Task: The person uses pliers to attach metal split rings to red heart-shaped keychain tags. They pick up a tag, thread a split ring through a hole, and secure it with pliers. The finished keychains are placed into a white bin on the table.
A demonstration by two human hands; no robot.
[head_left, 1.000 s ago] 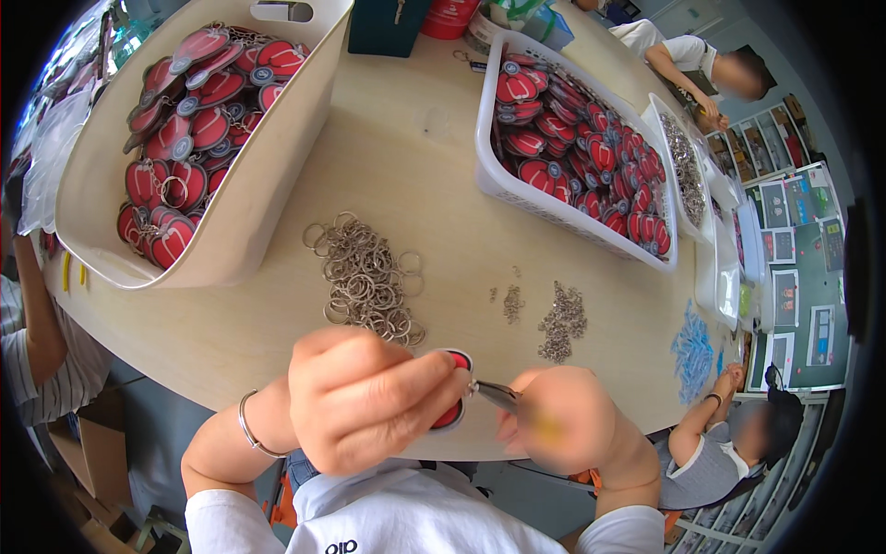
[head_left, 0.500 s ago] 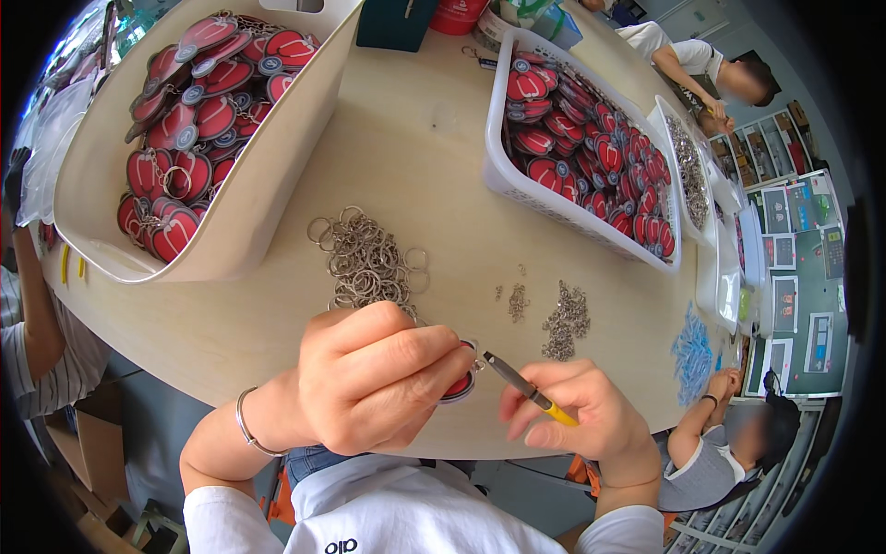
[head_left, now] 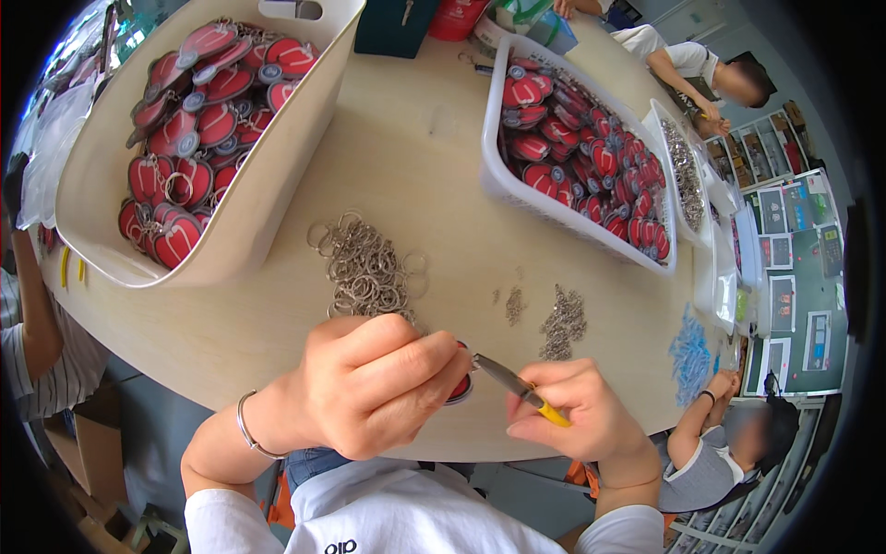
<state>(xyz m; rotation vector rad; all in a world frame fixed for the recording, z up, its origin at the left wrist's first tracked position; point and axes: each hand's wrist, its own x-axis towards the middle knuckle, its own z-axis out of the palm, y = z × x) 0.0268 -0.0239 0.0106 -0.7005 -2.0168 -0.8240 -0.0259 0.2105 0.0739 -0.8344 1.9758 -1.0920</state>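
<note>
My left hand [head_left: 383, 383] pinches a red keychain charm [head_left: 459, 386] with a dark edge, mostly covered by the fingers. In my right hand [head_left: 581, 406] is a pair of pliers [head_left: 503, 374] with yellow-and-grey handles. The jaws reach the charm's upper right edge by the left fingertips; whether they grip a link there is too small to tell. Just beyond my left hand lies a heap of metal key rings [head_left: 369, 272]. Small metal fittings [head_left: 563, 323] form a pile past my right hand, with a smaller pile [head_left: 514, 305] to its left.
A cream bin [head_left: 291, 175] of finished-looking red keychains stands at left. At far right, a white basket [head_left: 496, 138] holds many red charms. Beside it is a tray of metal parts [head_left: 683, 171]. Blue slim pieces [head_left: 690, 355] lie near the right edge. Other people sit around the table.
My right hand has shifted slightly left, bringing the plier jaws up against the charm's edge. Its fingers have closed further around the handles. My left hand stays nearly still.
</note>
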